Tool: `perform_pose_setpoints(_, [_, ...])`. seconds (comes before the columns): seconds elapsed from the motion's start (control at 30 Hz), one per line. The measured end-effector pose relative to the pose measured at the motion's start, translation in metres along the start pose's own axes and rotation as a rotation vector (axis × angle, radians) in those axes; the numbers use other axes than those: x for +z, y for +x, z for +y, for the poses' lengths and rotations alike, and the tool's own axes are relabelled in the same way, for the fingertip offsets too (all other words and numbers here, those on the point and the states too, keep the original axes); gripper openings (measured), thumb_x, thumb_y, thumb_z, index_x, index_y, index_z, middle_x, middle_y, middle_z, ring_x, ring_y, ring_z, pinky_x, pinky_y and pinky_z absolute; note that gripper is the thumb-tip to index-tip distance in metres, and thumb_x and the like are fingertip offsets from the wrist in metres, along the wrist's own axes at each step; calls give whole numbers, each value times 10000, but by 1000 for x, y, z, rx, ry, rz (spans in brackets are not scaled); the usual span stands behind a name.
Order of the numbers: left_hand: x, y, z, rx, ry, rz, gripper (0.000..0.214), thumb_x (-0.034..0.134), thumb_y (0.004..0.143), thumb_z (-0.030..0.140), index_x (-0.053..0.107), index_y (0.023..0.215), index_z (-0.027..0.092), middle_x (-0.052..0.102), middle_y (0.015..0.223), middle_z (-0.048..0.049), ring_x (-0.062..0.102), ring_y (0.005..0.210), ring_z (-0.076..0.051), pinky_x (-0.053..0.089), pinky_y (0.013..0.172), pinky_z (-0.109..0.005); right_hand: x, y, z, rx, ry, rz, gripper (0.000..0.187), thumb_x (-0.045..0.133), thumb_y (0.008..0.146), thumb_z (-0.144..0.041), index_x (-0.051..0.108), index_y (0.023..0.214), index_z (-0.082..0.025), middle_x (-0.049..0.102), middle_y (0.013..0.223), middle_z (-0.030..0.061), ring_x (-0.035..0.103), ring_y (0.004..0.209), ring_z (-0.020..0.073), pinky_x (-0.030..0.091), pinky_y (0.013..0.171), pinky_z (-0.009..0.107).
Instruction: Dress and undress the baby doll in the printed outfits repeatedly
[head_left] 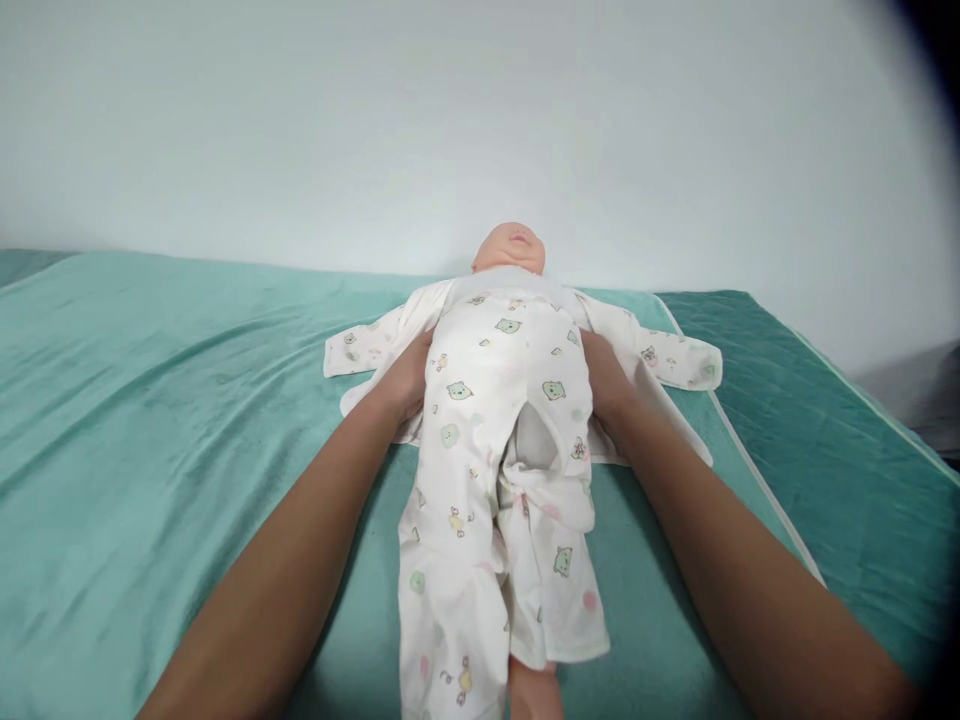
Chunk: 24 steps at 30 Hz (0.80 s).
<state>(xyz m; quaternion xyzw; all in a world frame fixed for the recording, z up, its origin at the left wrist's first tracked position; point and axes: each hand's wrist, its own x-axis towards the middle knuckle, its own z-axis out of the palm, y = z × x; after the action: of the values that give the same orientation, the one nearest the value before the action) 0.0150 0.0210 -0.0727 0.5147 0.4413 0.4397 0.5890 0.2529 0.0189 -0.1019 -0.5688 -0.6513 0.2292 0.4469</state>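
A baby doll [510,250] lies on its back, head toward the wall. White printed trousers [487,360] cover its lower body up to the belly, with an opening at the crotch. One bare foot [535,690] shows below the shorter-looking trouser leg; the other leg's end runs out of view. Beneath the doll spreads an open printed jacket [675,355], sleeves out to both sides. My left hand [412,378] is tucked against the trousers' left side, and my right hand [606,378] against the opposite side. Fingers of both are hidden behind the doll and cloth.
A green plush sheet [187,400] with wrinkles on the left lies under everything. At the right, a darker green quilted cover [810,400] shows past the sheet's pale edge. A plain white wall [480,120] rises directly behind the doll's head.
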Motion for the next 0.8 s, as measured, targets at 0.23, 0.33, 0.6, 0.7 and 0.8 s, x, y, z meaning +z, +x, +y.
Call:
perform_pose_setpoints(0.23, [-4,4,3,-62,65,-34,361,709,734,372,757,1026,165,773,888,-103,697,905,-305,551,834,-438,0,-7,-12,163,154,-12,284,614,742,-434,720,836,-188,751,855,64,643,849,284,517,733,390])
perform_pose_setpoints(0.33, [-8,8,-1,3,155,-12,307,689,708,307,759,958,143,767,889,-99,677,832,-275,533,797,-416,2,-9,-10,230,189,4,304,612,741,-421,739,893,-190,757,867,47,652,844,262,521,732,367])
perform_pose_setpoints(0.6, [-14,17,-7,171,386,173,266,534,744,238,717,916,150,736,904,-48,614,832,-208,469,730,-318,3,-10,-17,279,275,75,302,654,727,-382,758,934,-188,770,885,72,686,825,254,548,738,361])
perform_pose_setpoints(0.7, [-16,20,-8,199,472,212,236,508,769,234,702,885,167,721,894,-29,608,841,-195,453,735,-308,4,-12,-23,318,372,61,279,679,717,-357,756,931,-195,770,852,62,691,807,254,557,709,354])
perform_pose_setpoints(0.8, [-18,21,-11,228,517,222,217,491,793,234,689,862,179,714,879,-20,604,825,-188,450,735,-308,6,-13,-27,355,480,55,268,695,712,-332,748,936,-195,769,842,53,694,782,245,566,707,357])
